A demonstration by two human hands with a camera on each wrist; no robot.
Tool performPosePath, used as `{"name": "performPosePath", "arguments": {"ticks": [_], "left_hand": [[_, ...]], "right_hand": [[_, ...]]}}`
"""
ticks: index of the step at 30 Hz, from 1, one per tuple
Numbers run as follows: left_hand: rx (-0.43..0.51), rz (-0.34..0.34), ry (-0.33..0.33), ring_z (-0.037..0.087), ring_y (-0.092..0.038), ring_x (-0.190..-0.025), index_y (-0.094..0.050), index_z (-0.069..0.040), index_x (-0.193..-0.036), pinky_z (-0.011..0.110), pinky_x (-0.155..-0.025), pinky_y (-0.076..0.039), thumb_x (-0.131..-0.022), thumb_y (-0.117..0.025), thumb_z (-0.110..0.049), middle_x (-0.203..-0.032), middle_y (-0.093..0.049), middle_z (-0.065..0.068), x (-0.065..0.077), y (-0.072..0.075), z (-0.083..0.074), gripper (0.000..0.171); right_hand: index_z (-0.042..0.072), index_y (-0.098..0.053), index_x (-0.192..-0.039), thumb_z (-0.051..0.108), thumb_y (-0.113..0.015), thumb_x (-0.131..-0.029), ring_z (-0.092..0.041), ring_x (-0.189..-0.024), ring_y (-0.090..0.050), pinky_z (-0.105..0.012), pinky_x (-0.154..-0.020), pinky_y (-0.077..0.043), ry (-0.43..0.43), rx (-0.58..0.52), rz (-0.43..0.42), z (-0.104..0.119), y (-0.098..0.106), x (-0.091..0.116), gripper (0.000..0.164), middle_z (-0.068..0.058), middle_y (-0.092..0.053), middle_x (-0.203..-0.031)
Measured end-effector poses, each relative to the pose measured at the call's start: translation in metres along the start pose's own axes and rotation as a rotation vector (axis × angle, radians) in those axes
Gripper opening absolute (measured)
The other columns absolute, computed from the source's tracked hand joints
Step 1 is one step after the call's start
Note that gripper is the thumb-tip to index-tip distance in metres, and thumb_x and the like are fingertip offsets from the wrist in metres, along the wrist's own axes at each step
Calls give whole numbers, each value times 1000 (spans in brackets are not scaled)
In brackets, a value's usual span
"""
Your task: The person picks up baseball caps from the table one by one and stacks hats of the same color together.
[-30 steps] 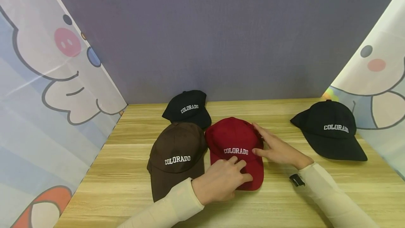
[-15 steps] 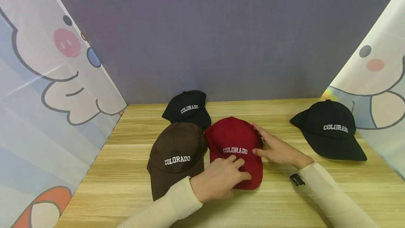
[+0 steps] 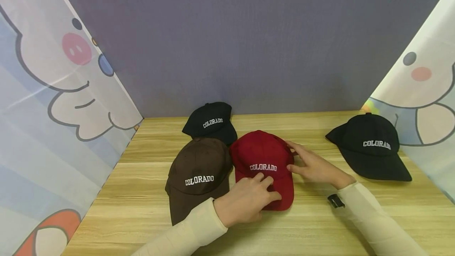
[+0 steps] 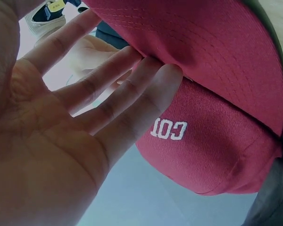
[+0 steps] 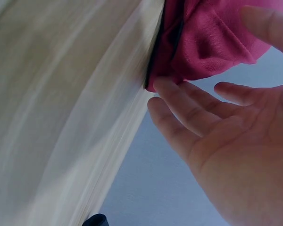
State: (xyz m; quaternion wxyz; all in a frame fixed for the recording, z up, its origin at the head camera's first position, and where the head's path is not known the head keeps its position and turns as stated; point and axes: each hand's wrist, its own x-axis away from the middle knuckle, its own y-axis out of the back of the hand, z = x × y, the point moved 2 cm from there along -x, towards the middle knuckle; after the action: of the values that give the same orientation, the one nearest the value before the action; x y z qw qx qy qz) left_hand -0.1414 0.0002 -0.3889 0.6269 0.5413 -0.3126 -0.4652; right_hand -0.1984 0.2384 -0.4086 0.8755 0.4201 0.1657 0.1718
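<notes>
A red baseball cap (image 3: 261,149) lettered COLORADO lies mid-table, its brim towards me. Over the brim's near left part is my left hand (image 3: 245,198). In the left wrist view that hand's fingers (image 4: 118,103) are long and fairly straight, their tips where brim meets crown. On the cap's right side is my right hand (image 3: 314,167), thumb and fingers spread apart. The right wrist view has its fingertips (image 5: 162,87) right at the cap's lower edge, with the thumb off the cloth. A brown cap (image 3: 199,161) sits close against the red one's left side.
Behind the brown cap lies a black cap (image 3: 218,112), partly covered by it. Another black cap (image 3: 369,133) rests at the far right of the wooden table (image 3: 135,189). A grey panel (image 3: 249,42) stands along the back, with cartoon-printed sheets at both sides.
The red cap has shifted slightly back and left. My right hand has drawn a little to the right, its thumb now at the cap's edge. The other caps stay put.
</notes>
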Motion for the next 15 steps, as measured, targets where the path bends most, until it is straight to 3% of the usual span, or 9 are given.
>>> {"name": "performPosePath", "arguments": {"ticks": [8,15], "left_hand": [[2,16,12,11,-44,-83,-57,-39,-115,19,-51,-31,-68,-73,-34,-96,-46,-7,0,0,2,49],[21,33,19,10,-43,-82,-57,-38,-115,19,-53,-32,-68,-73,-36,-97,-46,-8,2,3,2,49]], "right_hand": [[10,-27,-143,43,-57,-87,-25,-115,-46,-43,-90,-36,1,22,-7,0,2,1,72,-7,-38,-137],[12,-33,-139,38,-58,-88,-27,-114,-47,-43,-87,-39,-22,33,-13,-3,12,2,63,-5,-43,-132]]}}
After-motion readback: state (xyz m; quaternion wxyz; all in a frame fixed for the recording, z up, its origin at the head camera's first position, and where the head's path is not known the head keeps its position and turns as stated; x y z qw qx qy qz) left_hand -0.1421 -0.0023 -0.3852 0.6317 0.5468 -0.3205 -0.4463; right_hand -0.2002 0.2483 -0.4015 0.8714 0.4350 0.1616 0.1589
